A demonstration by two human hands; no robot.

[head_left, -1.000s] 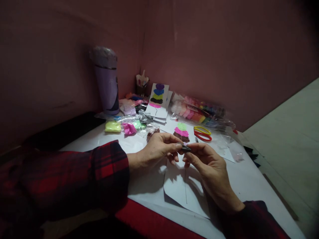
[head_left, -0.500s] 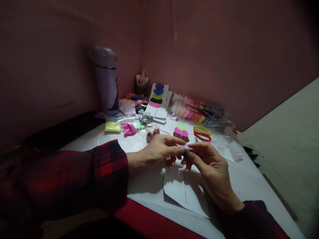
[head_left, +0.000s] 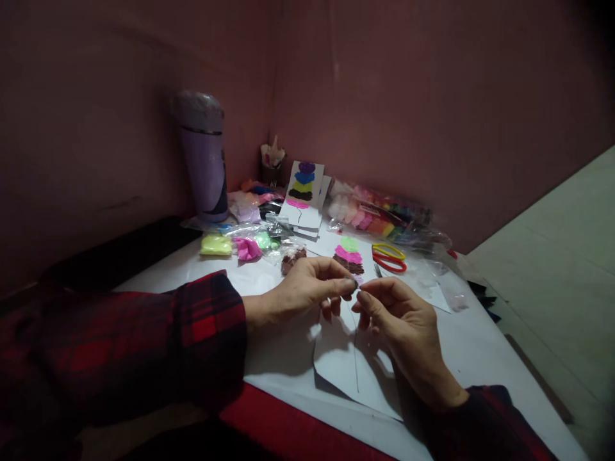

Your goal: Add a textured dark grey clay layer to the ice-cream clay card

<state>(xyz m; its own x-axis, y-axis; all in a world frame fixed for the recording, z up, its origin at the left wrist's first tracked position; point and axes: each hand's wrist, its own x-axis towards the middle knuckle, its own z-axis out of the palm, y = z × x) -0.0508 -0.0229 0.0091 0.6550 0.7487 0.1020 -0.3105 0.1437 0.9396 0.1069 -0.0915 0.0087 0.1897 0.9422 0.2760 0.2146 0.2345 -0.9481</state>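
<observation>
— Progress on the banded card (head_left: pixel 349 254)?

— Three clay bands lie on it: green at the top, then pink, then brown. The finished card (head_left: pixel 302 186) propped behind it carries five, so I judge this one partly done.

— And the hands?

— Both are just nearer than the banded card, above a white sheet (head_left: pixel 346 365). The left hand (head_left: pixel 307 288) has thumb and forefinger pressed together on a dark bit of clay (head_left: pixel 354 282). The right hand (head_left: pixel 406 320) has its fingers drawn together, with the tips at that same bit. Whether they grip it I cannot tell.

— Table?

— White table (head_left: pixel 480 358), crowded. Left of the banded card lie a yellow clay bag (head_left: pixel 216 244), a pink clay bag (head_left: pixel 247 248) and a brown clay bag (head_left: pixel 292 258). Right of it are yellow and red rings (head_left: pixel 389 256). Behind it are a pack of coloured clay (head_left: pixel 384 218) and a purple tumbler (head_left: pixel 204 160).

— Room?

— Dim, with pink walls (head_left: pixel 432 96) meeting in a corner behind the banded card.
</observation>
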